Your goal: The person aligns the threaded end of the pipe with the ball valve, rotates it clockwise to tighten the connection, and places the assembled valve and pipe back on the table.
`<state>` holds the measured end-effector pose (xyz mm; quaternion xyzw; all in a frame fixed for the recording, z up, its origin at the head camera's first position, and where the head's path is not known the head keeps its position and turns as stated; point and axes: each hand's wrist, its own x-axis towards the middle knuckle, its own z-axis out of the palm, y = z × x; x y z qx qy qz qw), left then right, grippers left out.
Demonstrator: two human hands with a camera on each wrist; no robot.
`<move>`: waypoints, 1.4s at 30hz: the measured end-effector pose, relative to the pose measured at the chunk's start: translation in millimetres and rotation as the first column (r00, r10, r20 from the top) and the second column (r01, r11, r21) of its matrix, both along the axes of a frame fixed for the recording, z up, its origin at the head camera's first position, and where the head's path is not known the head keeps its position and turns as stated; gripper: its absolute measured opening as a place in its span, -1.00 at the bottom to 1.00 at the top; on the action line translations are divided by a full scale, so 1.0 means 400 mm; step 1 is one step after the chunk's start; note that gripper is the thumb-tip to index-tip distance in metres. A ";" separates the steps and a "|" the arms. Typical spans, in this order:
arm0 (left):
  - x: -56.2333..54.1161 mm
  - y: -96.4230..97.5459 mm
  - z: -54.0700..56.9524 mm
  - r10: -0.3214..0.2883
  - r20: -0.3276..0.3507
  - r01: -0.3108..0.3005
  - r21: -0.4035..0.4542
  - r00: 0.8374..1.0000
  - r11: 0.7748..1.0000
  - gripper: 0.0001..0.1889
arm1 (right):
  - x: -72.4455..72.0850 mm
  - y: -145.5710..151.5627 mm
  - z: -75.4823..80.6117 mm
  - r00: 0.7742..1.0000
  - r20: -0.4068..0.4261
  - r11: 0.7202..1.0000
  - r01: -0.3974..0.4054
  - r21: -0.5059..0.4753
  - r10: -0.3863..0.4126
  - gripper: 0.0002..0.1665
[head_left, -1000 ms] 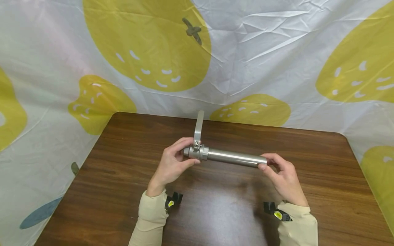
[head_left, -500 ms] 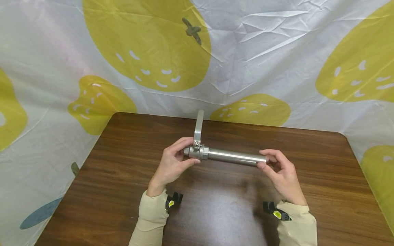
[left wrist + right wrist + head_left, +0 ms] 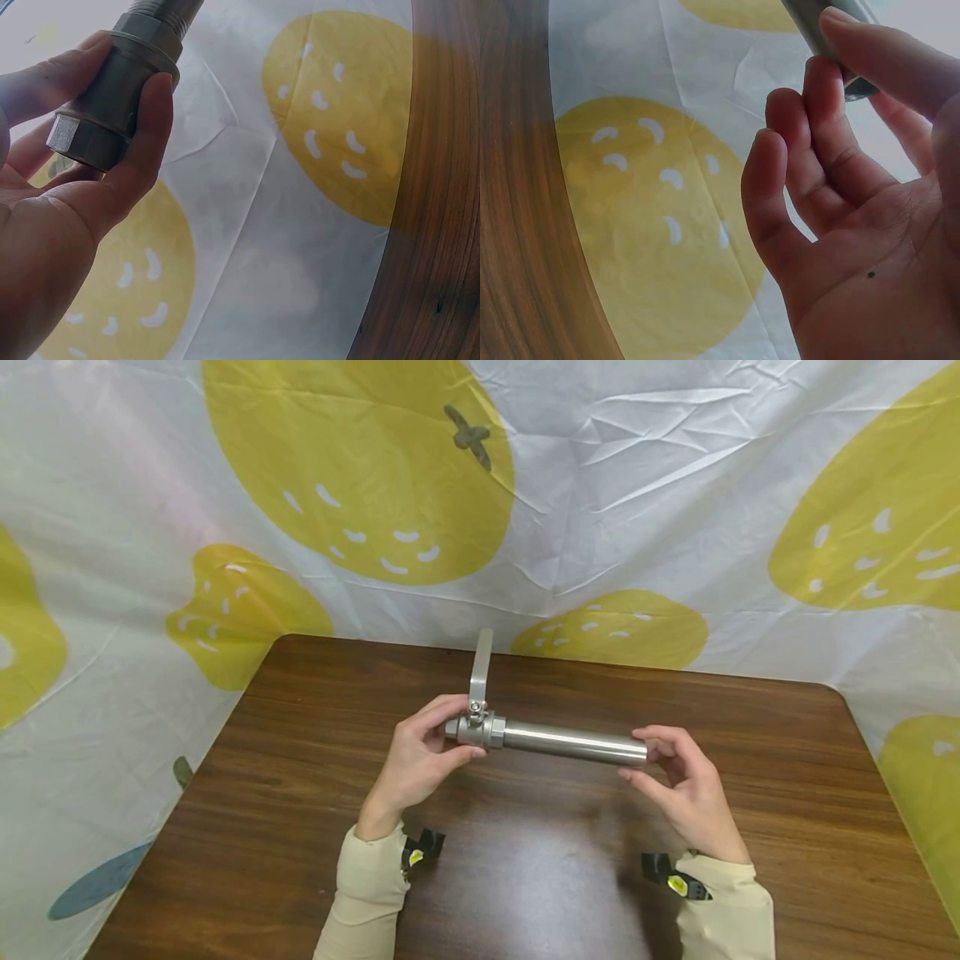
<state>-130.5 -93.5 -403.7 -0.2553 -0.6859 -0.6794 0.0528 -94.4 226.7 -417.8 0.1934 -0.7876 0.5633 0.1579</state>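
My left hand (image 3: pixel 417 760) grips a steel ball valve (image 3: pixel 486 731) by its body, thumb on the near side and fingers behind. The valve's flat lever (image 3: pixel 482 667) sticks up and away toward the back. From the valve's right side runs a smooth metal pipe (image 3: pixel 573 742), held level above the table. Pipe thread (image 3: pixel 166 10) shows just beyond the valve body in the left wrist view. At the pipe's free end, my right hand (image 3: pixel 692 787) has thumb and fingers curled round it. In the right wrist view the thumb lies across the pipe (image 3: pixel 810 22); the other fingers are bent.
Beneath the hands is a brown wood-grain table (image 3: pixel 300 793). A white cloth (image 3: pixel 555 527) with yellow fruit prints hangs behind the table and at both sides. Each wrist wears a small black camera (image 3: pixel 678 883) on a strap.
My right thumb has slid down to the pipe's lower edge and its fingers have shifted over the top. The valve and pipe have moved very slightly left. My left hand keeps its grip.
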 end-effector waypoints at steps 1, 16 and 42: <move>0.000 0.000 0.000 -0.001 -0.001 0.001 -0.001 1.000 1.000 -0.39 | 0.001 0.000 0.000 1.000 0.000 1.000 -0.001 0.001 0.001 -0.35; 0.001 -0.003 0.002 -0.006 0.004 0.006 -0.006 1.000 1.000 -0.41 | -0.002 0.003 -0.001 0.999 -0.032 0.998 0.019 0.061 -0.017 -0.38; 0.001 -0.002 0.002 -0.008 0.002 0.008 -0.009 1.000 1.000 -0.39 | -0.001 0.004 0.004 0.999 -0.016 0.997 0.030 0.075 -0.028 -0.39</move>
